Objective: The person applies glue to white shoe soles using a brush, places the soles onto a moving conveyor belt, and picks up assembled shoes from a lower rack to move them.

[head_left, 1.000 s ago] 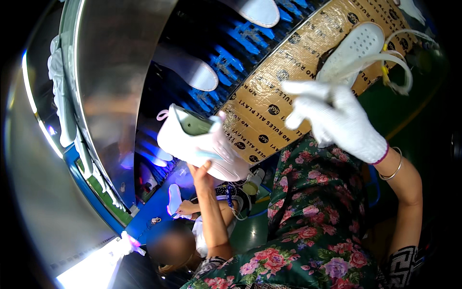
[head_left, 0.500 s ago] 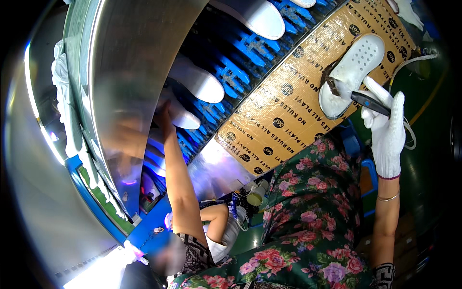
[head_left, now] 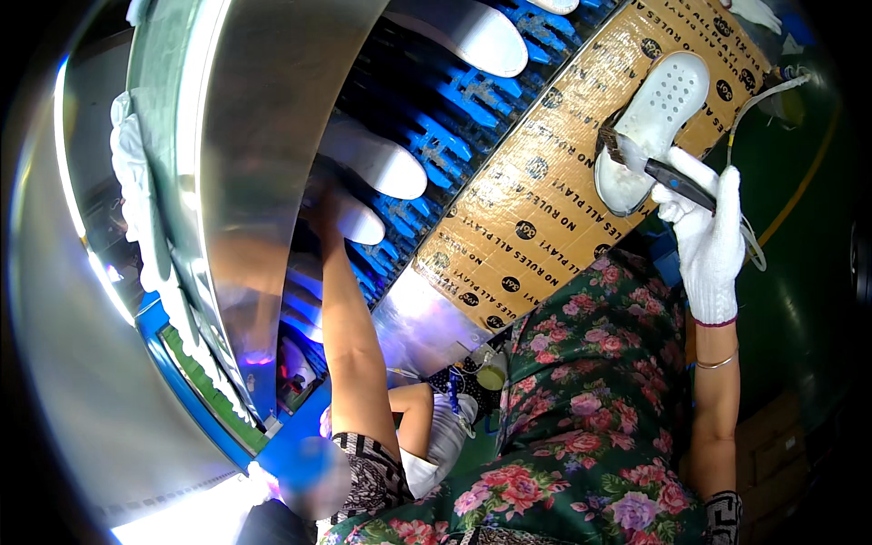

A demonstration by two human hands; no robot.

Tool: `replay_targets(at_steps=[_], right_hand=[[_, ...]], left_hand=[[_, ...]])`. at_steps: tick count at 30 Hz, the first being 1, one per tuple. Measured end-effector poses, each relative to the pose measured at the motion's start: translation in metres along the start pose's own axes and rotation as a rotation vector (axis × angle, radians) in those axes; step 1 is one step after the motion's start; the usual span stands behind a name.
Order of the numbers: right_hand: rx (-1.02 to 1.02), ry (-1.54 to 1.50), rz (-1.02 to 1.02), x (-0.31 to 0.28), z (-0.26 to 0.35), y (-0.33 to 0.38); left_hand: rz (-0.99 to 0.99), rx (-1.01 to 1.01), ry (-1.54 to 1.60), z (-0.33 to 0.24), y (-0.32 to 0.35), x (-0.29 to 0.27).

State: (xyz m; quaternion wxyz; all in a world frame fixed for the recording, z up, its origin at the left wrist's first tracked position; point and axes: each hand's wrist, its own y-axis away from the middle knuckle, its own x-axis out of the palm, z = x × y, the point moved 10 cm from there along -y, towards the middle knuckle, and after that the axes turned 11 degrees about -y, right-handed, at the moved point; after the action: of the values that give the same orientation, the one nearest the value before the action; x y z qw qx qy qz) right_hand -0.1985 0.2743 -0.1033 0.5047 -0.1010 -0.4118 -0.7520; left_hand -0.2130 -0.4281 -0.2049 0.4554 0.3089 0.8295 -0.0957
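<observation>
My right hand (head_left: 704, 232), in a white knit glove, is closed around the dark handle of a brush (head_left: 681, 184). The brush's dark bristles lie across the strap side of a white clog (head_left: 666, 100), which has small holes at its far end and rests on printed brown cardboard (head_left: 509, 218). My bare left hand (head_left: 320, 207) reaches under the metal hood to a white shoe piece (head_left: 360, 221) on the blue conveyor. Shadow and blur hide its fingers, so I cannot tell whether they grip the piece.
More white shoe pieces (head_left: 391, 168) lie on the blue slatted conveyor (head_left: 436, 136). The curved metal hood (head_left: 263, 163) stands over its left side, with white gloves (head_left: 136, 182) along the outer ledge. A pale cable (head_left: 767, 91) hangs at the right. Another person (head_left: 440, 445) shows beyond my left arm.
The brush and my right hand have moved slightly left and up in the picture, along with the clog and cardboard, as the view shifted. My left hand stays at the same shoe piece.
</observation>
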Motion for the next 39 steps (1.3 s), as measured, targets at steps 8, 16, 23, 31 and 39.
replay_targets(at_steps=[8,16,23,31,39], right_hand=[[-0.026,0.06,0.087,0.0,0.011,0.02],[-0.087,0.038,0.145,-0.007,0.028,0.036],[-0.16,0.077,0.153,-0.006,0.047,0.032],[-0.137,0.033,0.14,-0.02,0.039,0.029],[-0.108,0.095,0.179,-0.023,0.032,0.028]], left_hand=[[0.074,0.12,-0.286,-0.012,0.074,-0.003],[0.5,0.116,-0.161,-0.039,0.212,-0.001],[0.644,0.343,0.318,-0.128,0.306,-0.08],[-0.104,0.594,0.571,-0.225,0.281,-0.215],[-0.446,0.636,-0.044,-0.313,0.207,-0.208]])
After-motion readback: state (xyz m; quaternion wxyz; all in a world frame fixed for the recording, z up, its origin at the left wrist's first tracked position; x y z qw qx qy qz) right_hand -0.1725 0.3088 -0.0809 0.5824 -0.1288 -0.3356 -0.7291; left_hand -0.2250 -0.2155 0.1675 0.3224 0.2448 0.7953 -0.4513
